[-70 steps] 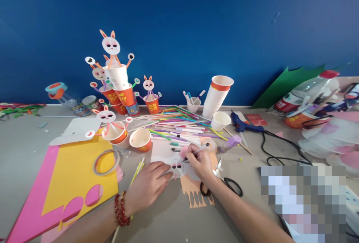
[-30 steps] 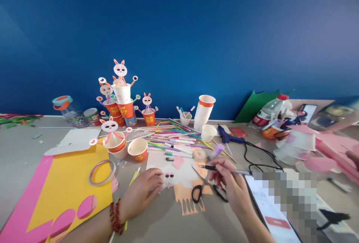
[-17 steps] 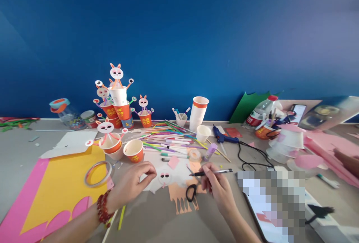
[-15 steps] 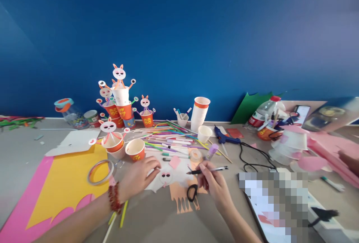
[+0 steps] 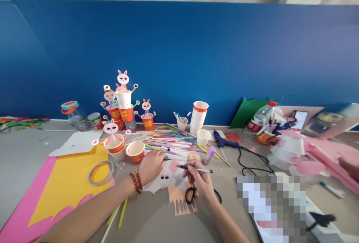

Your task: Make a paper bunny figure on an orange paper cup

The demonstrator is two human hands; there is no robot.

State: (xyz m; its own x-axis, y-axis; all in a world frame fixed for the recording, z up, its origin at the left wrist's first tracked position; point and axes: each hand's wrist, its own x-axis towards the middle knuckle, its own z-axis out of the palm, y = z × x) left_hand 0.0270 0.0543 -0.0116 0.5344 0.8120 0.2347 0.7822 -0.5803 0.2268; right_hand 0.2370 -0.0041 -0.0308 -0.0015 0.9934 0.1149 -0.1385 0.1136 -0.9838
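Observation:
My right hand (image 5: 198,177) is closed round a black gel pen (image 5: 193,168), its bare tip pointing left over the white paper. Beneath that hand lie scissors (image 5: 190,195); only parts of the black handles show. My left hand (image 5: 153,165), with a beaded bracelet, reaches to the paper's far edge. Its fingers bend together at a small dark piece, and what they grip is hidden. Between my hands rests a white rabbit face (image 5: 164,179) with dark eyes. A pink paper square (image 5: 173,166) lies just above it, and cut orange paper (image 5: 179,200) below.
Loose markers (image 5: 174,142) spread behind my hands. Paper-cup rabbits (image 5: 114,142) stand at left, near a tape roll (image 5: 101,172). Stacked cups (image 5: 199,117), a glue stick (image 5: 209,156) and a blue glue gun (image 5: 224,139) stand or lie behind. Another person's hand (image 5: 349,168) is far right.
My left hand has moved right and away from me, to the small dark piece. My right hand has shifted left with the pen, uncovering more of the scissors. The camera has tilted up slightly.

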